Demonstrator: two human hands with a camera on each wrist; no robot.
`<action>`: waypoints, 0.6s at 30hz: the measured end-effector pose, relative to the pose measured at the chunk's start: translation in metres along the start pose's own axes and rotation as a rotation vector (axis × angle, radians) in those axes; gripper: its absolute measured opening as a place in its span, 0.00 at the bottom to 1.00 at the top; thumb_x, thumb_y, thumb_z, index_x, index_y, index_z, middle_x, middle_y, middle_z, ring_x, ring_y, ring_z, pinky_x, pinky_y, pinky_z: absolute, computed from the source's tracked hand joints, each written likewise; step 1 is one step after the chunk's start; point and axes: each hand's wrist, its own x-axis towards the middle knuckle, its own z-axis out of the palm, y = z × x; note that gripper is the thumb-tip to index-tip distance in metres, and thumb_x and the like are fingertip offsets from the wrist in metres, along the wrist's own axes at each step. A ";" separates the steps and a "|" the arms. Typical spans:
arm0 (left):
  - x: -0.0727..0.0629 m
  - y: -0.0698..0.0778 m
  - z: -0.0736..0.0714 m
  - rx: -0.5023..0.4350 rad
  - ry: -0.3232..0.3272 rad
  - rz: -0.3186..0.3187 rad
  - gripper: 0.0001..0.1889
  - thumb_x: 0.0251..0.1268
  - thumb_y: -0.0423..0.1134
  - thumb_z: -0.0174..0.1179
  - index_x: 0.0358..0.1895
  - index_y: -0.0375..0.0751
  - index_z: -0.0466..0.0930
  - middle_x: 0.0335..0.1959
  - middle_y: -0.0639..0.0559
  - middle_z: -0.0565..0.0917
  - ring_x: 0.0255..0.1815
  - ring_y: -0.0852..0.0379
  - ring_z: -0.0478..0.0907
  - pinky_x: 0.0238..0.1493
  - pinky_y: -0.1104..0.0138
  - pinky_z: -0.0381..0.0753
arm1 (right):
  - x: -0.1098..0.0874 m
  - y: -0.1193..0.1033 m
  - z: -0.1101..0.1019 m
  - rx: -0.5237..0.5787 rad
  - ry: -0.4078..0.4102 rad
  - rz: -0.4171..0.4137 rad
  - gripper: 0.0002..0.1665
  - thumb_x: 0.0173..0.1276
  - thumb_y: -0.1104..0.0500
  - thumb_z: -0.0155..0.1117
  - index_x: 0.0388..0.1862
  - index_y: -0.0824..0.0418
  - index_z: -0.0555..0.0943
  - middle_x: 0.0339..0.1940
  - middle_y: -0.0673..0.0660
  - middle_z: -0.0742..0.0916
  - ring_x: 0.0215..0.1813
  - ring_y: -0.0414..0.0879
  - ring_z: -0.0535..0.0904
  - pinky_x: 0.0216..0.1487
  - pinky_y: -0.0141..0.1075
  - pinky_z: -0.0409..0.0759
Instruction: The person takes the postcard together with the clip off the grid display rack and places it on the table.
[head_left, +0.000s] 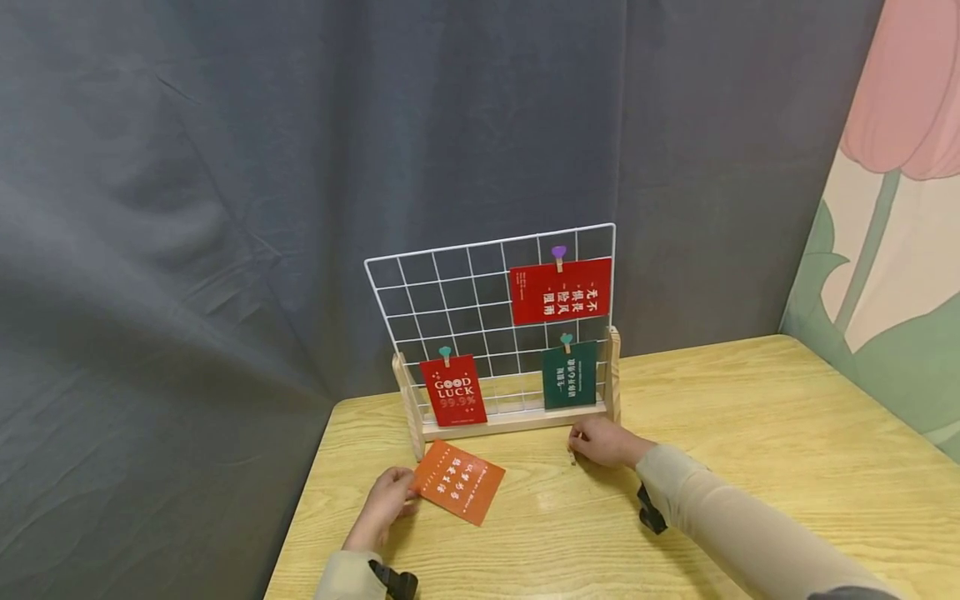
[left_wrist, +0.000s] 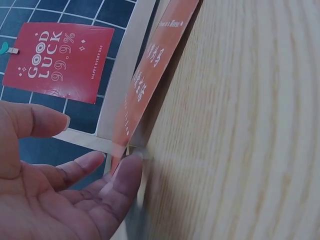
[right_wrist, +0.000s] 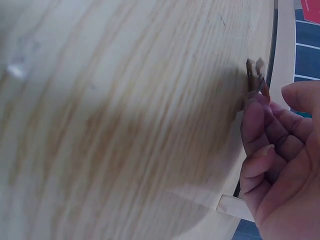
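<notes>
My left hand (head_left: pixel 386 502) pinches the left corner of an orange card (head_left: pixel 461 482) with white writing. In the left wrist view this card (left_wrist: pixel 159 55) slants a little off the tabletop, its corner at the thumb tip and the outer fingers spread away. Over on the right, my right hand (head_left: pixel 606 442) holds a small wooden clothespin (right_wrist: pixel 254 75) at the fingertips, low over the table before the rack. The clothespin's far end is partly hidden by fingers. A white wire grid rack (head_left: pixel 453 317) on a wooden stand rises behind both hands.
Clipped to the grid are a red GOOD LUCK card (head_left: pixel 455 392), a dark green card (head_left: pixel 570 377) and a wider red card (head_left: pixel 562 292). Two green clips and a purple clip (head_left: pixel 558 254) hold them. A grey curtain (head_left: pixel 480 125) hangs behind the wooden table (head_left: pixel 712 400).
</notes>
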 end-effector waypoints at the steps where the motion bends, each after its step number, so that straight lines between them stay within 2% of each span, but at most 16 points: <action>1: -0.001 0.001 0.000 0.011 0.000 0.001 0.20 0.82 0.38 0.46 0.61 0.21 0.69 0.53 0.33 0.77 0.49 0.46 0.77 0.45 0.56 0.83 | 0.000 0.000 -0.001 0.005 -0.001 0.001 0.08 0.75 0.64 0.60 0.34 0.60 0.83 0.27 0.47 0.80 0.30 0.40 0.72 0.35 0.37 0.74; 8: -0.004 0.006 0.001 0.069 -0.002 0.007 0.20 0.82 0.40 0.47 0.61 0.25 0.71 0.57 0.34 0.76 0.56 0.42 0.73 0.45 0.55 0.79 | -0.004 -0.002 -0.008 0.016 0.000 0.008 0.07 0.75 0.64 0.60 0.37 0.63 0.83 0.28 0.49 0.81 0.29 0.41 0.72 0.33 0.37 0.74; 12: -0.004 0.008 0.002 0.096 0.017 0.010 0.17 0.81 0.38 0.47 0.58 0.27 0.73 0.57 0.35 0.76 0.53 0.43 0.73 0.42 0.58 0.77 | -0.004 -0.006 -0.016 -0.003 0.013 -0.015 0.06 0.75 0.64 0.60 0.39 0.65 0.83 0.28 0.49 0.81 0.29 0.41 0.72 0.33 0.37 0.74; 15: -0.005 0.010 0.004 0.169 0.040 0.033 0.14 0.79 0.37 0.50 0.54 0.28 0.74 0.55 0.34 0.77 0.50 0.42 0.74 0.43 0.55 0.76 | -0.004 -0.011 -0.025 -0.003 0.026 -0.049 0.07 0.75 0.64 0.59 0.42 0.68 0.83 0.27 0.49 0.80 0.28 0.40 0.71 0.32 0.36 0.73; 18: -0.007 0.014 0.006 0.249 0.056 0.073 0.14 0.77 0.37 0.51 0.53 0.28 0.74 0.58 0.28 0.75 0.54 0.36 0.75 0.49 0.48 0.77 | -0.003 -0.018 -0.034 0.003 0.020 -0.058 0.09 0.76 0.64 0.59 0.45 0.69 0.83 0.26 0.49 0.79 0.27 0.40 0.70 0.30 0.36 0.71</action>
